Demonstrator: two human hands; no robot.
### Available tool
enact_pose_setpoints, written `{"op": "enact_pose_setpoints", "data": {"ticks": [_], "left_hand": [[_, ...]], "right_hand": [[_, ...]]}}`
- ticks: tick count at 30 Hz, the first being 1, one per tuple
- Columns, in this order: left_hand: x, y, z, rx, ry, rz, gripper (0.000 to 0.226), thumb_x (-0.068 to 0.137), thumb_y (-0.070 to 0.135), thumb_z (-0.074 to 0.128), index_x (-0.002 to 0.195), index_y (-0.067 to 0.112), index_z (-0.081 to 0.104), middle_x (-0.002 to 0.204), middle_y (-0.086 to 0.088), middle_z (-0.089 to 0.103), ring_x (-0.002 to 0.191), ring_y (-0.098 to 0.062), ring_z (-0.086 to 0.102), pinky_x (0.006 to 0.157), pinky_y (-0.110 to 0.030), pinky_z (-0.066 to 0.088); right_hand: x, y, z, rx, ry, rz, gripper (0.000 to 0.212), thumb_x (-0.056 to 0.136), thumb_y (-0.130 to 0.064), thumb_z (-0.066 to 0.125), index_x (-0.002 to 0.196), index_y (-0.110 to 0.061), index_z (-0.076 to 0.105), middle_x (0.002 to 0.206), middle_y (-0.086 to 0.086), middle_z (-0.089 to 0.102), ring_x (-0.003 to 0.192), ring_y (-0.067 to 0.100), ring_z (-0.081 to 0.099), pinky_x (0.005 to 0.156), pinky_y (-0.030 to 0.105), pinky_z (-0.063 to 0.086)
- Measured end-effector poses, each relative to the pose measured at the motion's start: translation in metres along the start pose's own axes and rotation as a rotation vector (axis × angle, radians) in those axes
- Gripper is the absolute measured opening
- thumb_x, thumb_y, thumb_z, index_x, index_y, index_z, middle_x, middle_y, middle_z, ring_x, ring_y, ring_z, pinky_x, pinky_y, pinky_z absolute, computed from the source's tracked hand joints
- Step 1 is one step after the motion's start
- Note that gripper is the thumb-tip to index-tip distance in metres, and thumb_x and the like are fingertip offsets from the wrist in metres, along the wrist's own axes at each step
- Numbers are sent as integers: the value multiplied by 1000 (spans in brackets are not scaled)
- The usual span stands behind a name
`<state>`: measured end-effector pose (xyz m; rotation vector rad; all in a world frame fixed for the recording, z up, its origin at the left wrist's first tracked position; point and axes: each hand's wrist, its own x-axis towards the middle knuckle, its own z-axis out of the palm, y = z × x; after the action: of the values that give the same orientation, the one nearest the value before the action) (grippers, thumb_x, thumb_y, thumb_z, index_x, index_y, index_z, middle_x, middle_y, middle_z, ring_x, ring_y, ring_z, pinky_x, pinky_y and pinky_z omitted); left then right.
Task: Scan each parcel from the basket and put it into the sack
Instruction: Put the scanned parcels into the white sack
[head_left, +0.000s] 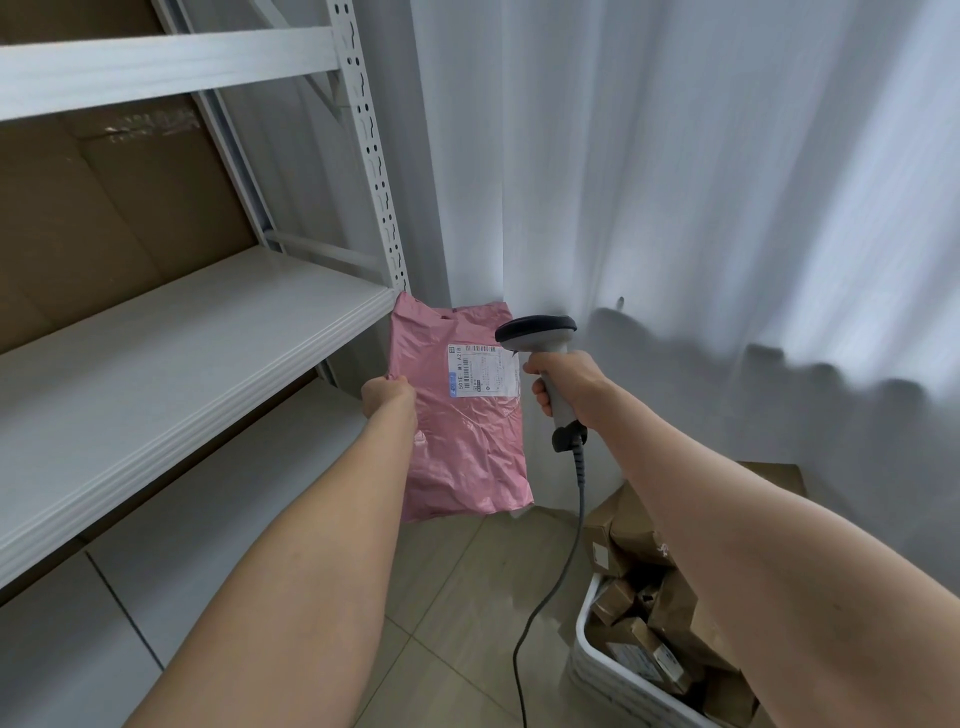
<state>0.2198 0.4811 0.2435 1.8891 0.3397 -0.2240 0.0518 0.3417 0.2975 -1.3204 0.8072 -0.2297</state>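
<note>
Pink parcel (462, 415), grey scanner (540, 343), white basket (597, 670).

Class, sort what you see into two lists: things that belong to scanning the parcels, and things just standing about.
Job in hand: pink parcel, scanner, basket, brown parcels, left hand, right hand.

Standing about: shelf rack, cardboard boxes, curtain.

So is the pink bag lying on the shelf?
No, the left hand holds the pink bag up beside the shelf, near the scanner in the right hand.
</note>
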Motion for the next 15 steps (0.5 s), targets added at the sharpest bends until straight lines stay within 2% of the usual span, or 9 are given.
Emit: {"op": "enact_pose_setpoints", "data": {"ticks": [9,15], "left_hand": [[-2,3,-2,9,-4,8,29,94,9,56,122,2,61,118,-16,66,107,-30,64,92,-36,52],[-1,4,-3,-1,-9,8,31,94,10,56,123,2,61,119,-16,65,107,-31,64,92,-36,52]], "right_hand": [[1,1,4,-4,23,-24,11,87,-5,60,96,-1,54,60,11,49,42,17,41,43,20,37],[1,-1,8,-17,18,-24,9,86,-4,59,92,-1,53,59,11,48,44,18,40,46,23,36]]}}
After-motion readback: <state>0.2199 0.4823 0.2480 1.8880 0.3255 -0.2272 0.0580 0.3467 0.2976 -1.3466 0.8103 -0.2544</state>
